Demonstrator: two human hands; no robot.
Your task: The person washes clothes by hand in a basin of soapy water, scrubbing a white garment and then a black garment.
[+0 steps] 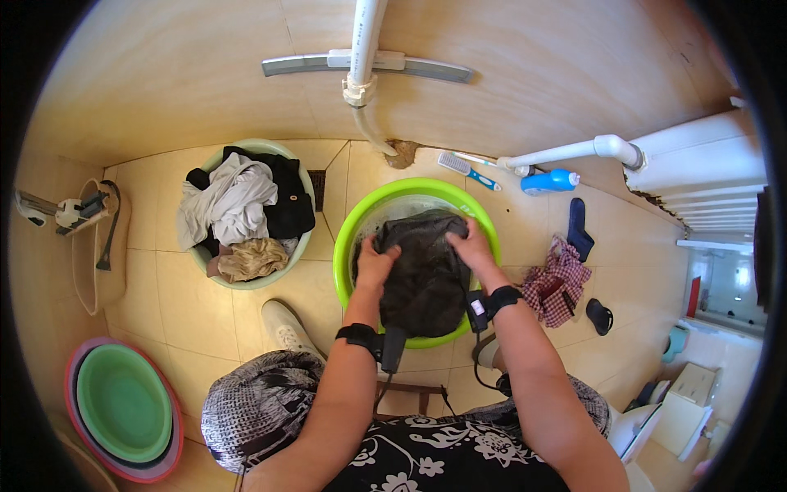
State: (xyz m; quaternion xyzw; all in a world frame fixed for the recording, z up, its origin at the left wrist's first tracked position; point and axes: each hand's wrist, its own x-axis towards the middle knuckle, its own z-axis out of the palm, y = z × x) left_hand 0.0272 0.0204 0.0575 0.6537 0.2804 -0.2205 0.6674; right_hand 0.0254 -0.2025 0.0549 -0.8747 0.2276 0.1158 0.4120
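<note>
A dark grey-black piece of clothing [422, 279] is bunched in a lime-green basin [345, 238] with soapy water in it. On the garment's left edge my left hand [377, 266] grips the cloth, thumb on top. My right hand [474, 248] clasps its upper right edge in the same way. The garment's lower part spreads over the near side of the basin, and its underside is hidden. Both wrists wear black straps with small boxes attached.
At left, a pale green basin [308, 238] holds a white-grey garment [234, 197] and darker clothes beside a floor drain [318, 190]. Stacked basins [123, 402] stand lower left. Right of me lie a brush [469, 170], a blue bottle [549, 181], checked cloth [557, 283] and dark slippers [580, 230].
</note>
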